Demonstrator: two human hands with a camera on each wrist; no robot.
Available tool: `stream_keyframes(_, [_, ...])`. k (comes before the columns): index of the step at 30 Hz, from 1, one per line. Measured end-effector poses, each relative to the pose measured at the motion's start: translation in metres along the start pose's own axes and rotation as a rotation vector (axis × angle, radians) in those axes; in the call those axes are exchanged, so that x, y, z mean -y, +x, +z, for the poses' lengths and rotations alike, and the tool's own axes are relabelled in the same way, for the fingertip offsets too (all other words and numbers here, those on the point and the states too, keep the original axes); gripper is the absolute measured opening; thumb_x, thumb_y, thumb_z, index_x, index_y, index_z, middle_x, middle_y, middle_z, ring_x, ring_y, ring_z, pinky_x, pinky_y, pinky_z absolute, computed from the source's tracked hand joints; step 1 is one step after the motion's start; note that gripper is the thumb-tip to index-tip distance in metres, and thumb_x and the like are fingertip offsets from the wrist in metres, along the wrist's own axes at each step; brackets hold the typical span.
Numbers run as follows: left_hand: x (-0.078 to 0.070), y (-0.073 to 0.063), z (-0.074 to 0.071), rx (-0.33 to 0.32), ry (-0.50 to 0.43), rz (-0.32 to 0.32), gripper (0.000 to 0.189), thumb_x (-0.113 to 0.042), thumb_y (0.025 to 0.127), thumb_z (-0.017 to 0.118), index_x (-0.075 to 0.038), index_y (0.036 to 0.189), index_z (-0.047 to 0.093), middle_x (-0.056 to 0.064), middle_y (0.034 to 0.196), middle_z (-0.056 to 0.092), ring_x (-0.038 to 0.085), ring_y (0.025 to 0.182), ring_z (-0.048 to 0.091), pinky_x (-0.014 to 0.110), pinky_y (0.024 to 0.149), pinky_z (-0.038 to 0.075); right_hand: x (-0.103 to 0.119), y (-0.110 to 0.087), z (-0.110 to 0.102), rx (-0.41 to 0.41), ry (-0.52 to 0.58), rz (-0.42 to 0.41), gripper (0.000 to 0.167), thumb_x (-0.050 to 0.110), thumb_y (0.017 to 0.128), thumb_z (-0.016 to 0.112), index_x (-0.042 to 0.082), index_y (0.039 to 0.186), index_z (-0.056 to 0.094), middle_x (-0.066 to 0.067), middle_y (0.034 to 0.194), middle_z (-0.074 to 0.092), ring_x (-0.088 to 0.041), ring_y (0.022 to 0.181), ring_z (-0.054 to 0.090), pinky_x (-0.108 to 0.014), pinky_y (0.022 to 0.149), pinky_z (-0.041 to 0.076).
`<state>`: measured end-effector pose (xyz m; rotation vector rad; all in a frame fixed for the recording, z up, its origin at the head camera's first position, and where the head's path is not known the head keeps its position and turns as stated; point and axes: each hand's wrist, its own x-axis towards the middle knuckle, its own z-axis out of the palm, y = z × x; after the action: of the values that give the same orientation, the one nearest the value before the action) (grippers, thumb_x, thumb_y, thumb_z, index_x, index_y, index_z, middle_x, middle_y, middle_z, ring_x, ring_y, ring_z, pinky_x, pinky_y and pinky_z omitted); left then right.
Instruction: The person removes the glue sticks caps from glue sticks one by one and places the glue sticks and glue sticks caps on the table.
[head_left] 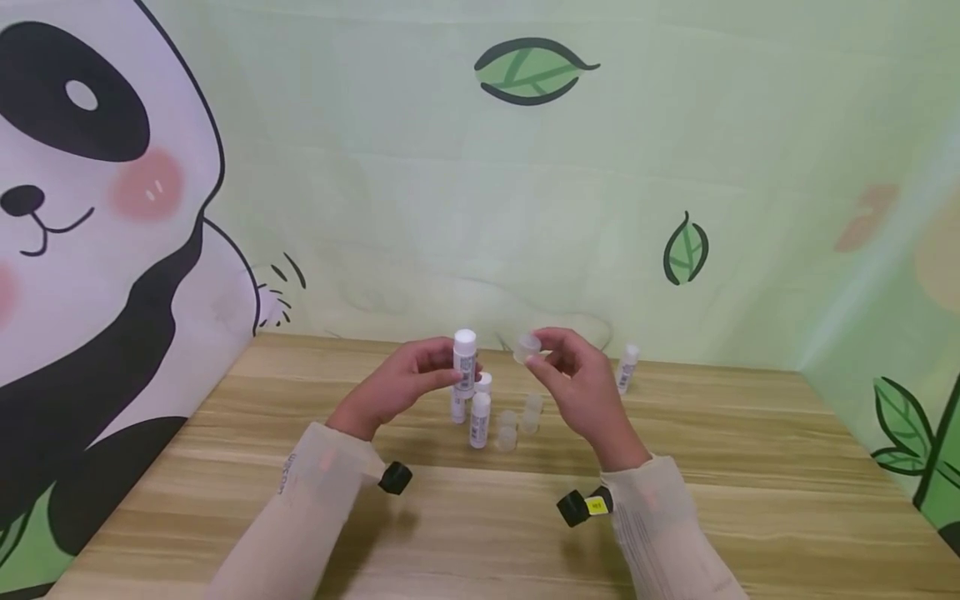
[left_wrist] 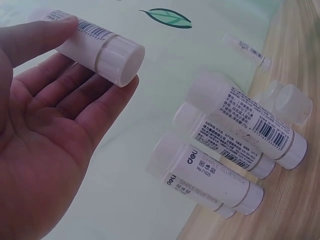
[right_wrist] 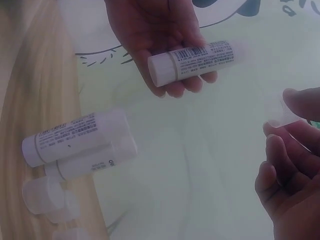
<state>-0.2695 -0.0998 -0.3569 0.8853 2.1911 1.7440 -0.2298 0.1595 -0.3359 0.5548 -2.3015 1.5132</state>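
My left hand (head_left: 386, 387) grips a white glue stick (head_left: 465, 358) upright above the table, thumb on its printed barcode label. Across from it, my right hand (head_left: 588, 396) pinches a small translucent cap (head_left: 527, 348) between thumb and fingers. The cap and the held glue stick are apart. Below the left hand, several white glue sticks (left_wrist: 212, 177) stand close together on the table, their labels showing in the left wrist view. Loose translucent caps (head_left: 507, 435) are grouped beside them, under the right hand.
One more glue stick (head_left: 627, 369) stands alone near the back edge, right of the right hand. The wood-grain table (head_left: 480, 533) meets a pale green backdrop (head_left: 390, 208) printed with a panda and leaves. Black wrist cameras are strapped at both sleeves.
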Motion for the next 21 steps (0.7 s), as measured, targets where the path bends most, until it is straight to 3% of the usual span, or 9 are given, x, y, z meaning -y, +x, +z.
stream_keyframes(21, [0.0085, 0.0006, -0.0073, -0.024, 0.016, -0.052, 0.033, -0.017, 0.092, 0.067, -0.01, 0.123, 0.06, 0.009, 0.12, 0.068, 0.021, 0.114, 0.062, 0.041, 0.1, 0.049, -0.0086, -0.0079, -0.0035, 0.021, -0.049, 0.059, 0.029, 0.027, 0.091, 0.068, 0.013, 0.117, 0.063, -0.01, 0.092, 0.064, -0.021, 0.076, 0.055, -0.023, 0.06, 0.045])
